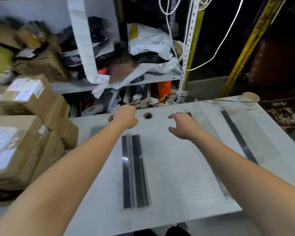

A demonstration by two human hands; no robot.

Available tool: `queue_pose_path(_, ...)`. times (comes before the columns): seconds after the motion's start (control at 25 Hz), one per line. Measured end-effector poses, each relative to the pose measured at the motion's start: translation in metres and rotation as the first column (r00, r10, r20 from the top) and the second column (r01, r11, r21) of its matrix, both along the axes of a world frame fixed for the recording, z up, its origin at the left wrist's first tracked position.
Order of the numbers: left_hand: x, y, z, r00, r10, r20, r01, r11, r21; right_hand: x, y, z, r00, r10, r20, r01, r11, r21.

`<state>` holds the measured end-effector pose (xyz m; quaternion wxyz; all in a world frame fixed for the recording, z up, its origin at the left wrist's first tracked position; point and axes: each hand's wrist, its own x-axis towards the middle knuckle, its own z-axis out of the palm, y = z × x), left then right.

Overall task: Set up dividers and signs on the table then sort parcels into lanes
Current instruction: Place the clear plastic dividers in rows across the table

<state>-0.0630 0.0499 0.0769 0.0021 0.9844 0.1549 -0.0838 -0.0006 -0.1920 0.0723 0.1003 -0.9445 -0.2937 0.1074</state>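
Middle divider: the clear divider with two dark strips sits mid-table. Its long axis runs straight away from the person, with the near end by the front edge and the far end up by the left hand.

Left hand: the left hand is right at that far end, knuckles up and fingers curled out of sight. Honestly can't tell if it's gripping the plastic or just resting there.

Right hand: the right hand hovers off to the right of the far end, fingers spread and bent, holding nothing. The two hands are apart, with the table hole between them.

Nearer hand: left, easily. I'd guess any nudge or lift starts from that end.

Next divider over: a second divider with one dark strip lies further right, angled roughly the same way, well apart from the first.

Open room: the bare stretch between the two dividers looks like the free space for shifting things sideways.

Edges: the stacked parcels crowd the left side, so not much slack there. A tape roll sits at the far right corner. The back edge is just past the left hand.
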Motion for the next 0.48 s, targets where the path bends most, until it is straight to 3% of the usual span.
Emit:
queue_pose_path(0.2,-0.053,0.02,-0.015,1.0,0.011,-0.012,-0.012,0.997,-0.078,-0.039,0.04,0.0,1.0,0.025,-0.018,-0.025,1.0,-0.007)
queue_pose_path(0.48,-0.08,0.019,-0.053,0.985,-0.167,0.041,0.172,0.955,-0.24,-0.092,0.058,-0.027,0.994,-0.034,-0.107,0.036,0.999,0.01)
